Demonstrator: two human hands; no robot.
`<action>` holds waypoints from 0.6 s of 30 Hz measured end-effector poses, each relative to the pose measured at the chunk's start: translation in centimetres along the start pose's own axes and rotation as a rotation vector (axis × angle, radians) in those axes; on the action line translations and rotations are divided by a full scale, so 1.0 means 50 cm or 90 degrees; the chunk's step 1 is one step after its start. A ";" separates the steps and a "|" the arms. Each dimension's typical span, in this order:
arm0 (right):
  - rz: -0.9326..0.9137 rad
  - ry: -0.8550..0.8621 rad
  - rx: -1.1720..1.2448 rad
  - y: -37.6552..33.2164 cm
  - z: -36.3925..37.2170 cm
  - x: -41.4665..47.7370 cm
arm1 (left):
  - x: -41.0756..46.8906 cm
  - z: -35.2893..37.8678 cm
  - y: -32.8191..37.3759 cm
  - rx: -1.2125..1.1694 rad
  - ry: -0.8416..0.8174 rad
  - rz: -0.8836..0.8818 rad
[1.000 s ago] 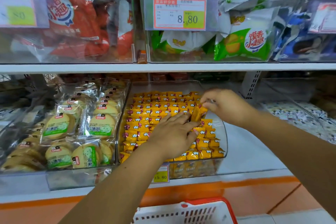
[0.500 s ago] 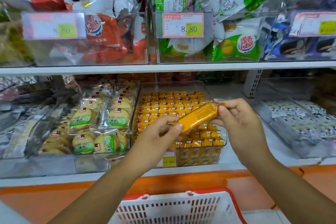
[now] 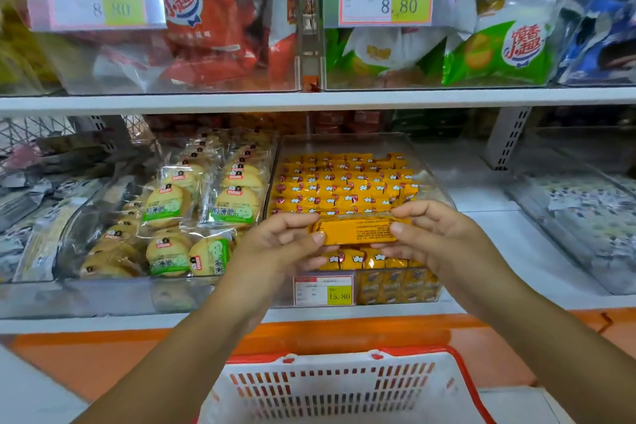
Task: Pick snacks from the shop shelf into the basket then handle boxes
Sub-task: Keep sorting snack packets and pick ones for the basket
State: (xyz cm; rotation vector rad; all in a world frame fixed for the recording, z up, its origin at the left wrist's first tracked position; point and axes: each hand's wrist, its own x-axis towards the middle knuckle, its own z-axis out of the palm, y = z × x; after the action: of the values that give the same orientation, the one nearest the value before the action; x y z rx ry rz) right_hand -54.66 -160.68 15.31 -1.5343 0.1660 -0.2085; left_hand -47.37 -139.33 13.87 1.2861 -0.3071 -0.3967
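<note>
An orange snack bar (image 3: 358, 230) lies level between my two hands, its printed back facing me. My left hand (image 3: 275, 249) pinches its left end and my right hand (image 3: 437, 237) pinches its right end. Both hands hover in front of a clear bin (image 3: 438, 189) packed with several rows of the same orange snacks on the lower shelf. Below my forearms stands a white basket with a red rim (image 3: 344, 389); its inside is mostly out of view.
Left of the orange bin sits a clear bin of round biscuit packs (image 3: 165, 206). The upper shelf (image 3: 309, 100) carries bins of red bags (image 3: 206, 27) and green bags (image 3: 495, 52). A price tag (image 3: 323, 291) reads 15.80. A grey-patterned snack bin (image 3: 578, 210) is at right.
My hands lifted one orange bar out of the bin, raised it clear and turned it from tilted to level, both ends held. The view shifted closer to the shelf.
</note>
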 end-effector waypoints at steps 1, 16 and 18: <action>0.004 -0.012 0.018 0.001 -0.003 0.004 | 0.003 -0.001 0.001 -0.015 0.001 -0.003; 0.023 -0.109 0.123 0.005 -0.026 0.008 | 0.002 -0.018 0.004 -0.015 -0.072 -0.013; 0.008 -0.097 0.106 0.006 -0.025 0.003 | -0.001 -0.018 0.006 0.004 -0.048 0.006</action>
State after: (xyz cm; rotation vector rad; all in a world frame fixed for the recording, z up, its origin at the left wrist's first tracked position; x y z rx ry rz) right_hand -54.80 -161.95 14.99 -1.3765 0.0356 -0.0921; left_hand -46.97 -138.45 13.95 1.2773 -0.3773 -0.4370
